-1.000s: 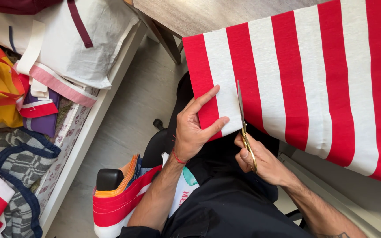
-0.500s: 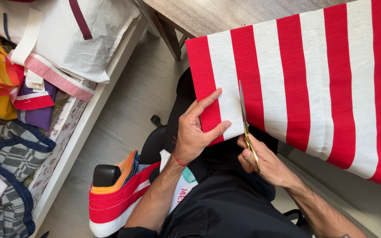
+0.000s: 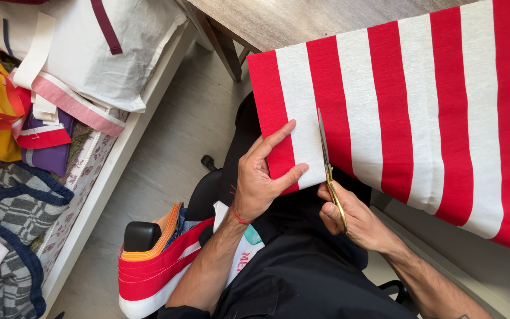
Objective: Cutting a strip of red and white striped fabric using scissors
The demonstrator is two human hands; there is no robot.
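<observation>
A red and white striped cloth hangs over the near edge of a wooden table. My left hand grips its lower left corner, thumb on the white stripe and fingers on the red one. My right hand holds gold-coloured scissors. Their blades point up along the line between the white and the red stripe, lying on the cloth.
On the left a white bed frame carries piles of folded fabrics in white, yellow, purple and grey check. Folded red, white and orange cloths lie on the arm of the black chair. Grey floor shows between chair and bed.
The view has shifted slightly. The scissors have moved a little further up the stripe's edge; my left hand keeps its grip on the corner.
</observation>
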